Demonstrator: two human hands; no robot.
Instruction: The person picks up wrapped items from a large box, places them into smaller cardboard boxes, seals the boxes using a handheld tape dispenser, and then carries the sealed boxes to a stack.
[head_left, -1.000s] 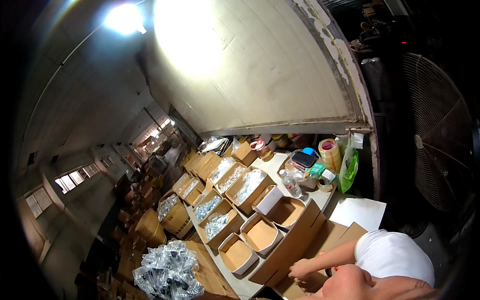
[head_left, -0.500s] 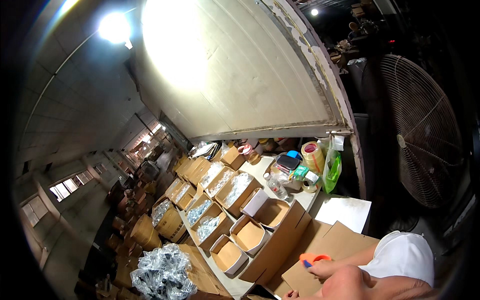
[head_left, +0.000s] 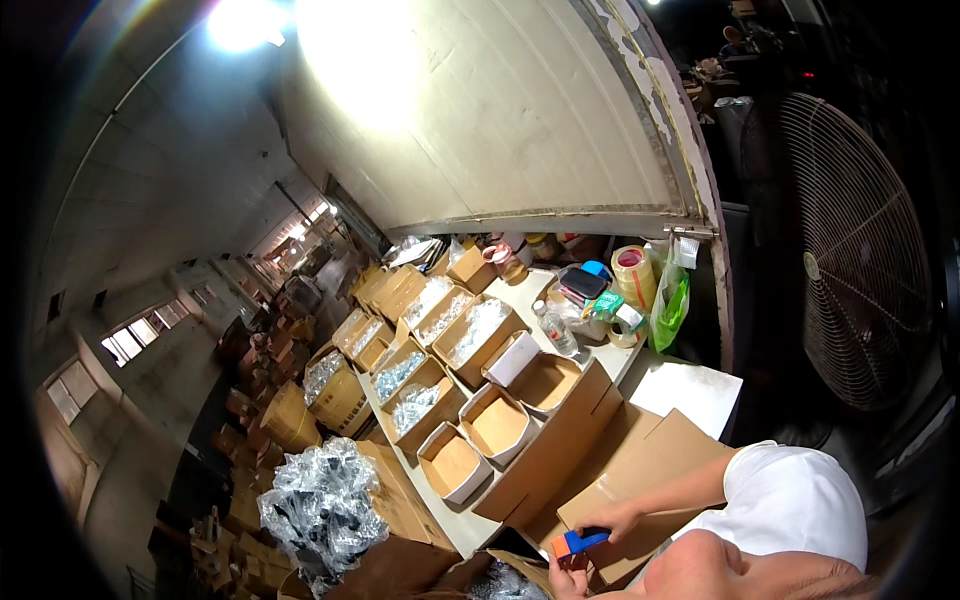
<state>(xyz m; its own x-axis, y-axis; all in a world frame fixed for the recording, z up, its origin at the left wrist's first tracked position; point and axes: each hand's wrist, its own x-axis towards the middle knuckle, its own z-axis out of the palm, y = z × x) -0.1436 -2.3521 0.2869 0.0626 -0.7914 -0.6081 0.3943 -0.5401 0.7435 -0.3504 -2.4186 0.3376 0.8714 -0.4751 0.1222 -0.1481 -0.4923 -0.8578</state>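
Note:
Gripped in my right hand is a blue and orange hand tool, whose exact kind I cannot make out. My fingers wrap its blue handle, and its orange end points lower left. Just below that end is my left hand, partly cut off by the lower edge. Its fingers are apart, close to the orange part; whether they touch it I cannot tell. Under my right forearm lies brown cardboard with folded flaps.
Open cartons stand in rows on the table, several filled with clear plastic-wrapped items. Beyond them are a plastic bottle, tape rolls and a green bag. Wrapped items heap at left; a large fan stands right.
The tool has moved down and left with my right hand and turned, so its blue handle shows more. My left hand has come up toward its orange end. The view has shifted slightly.

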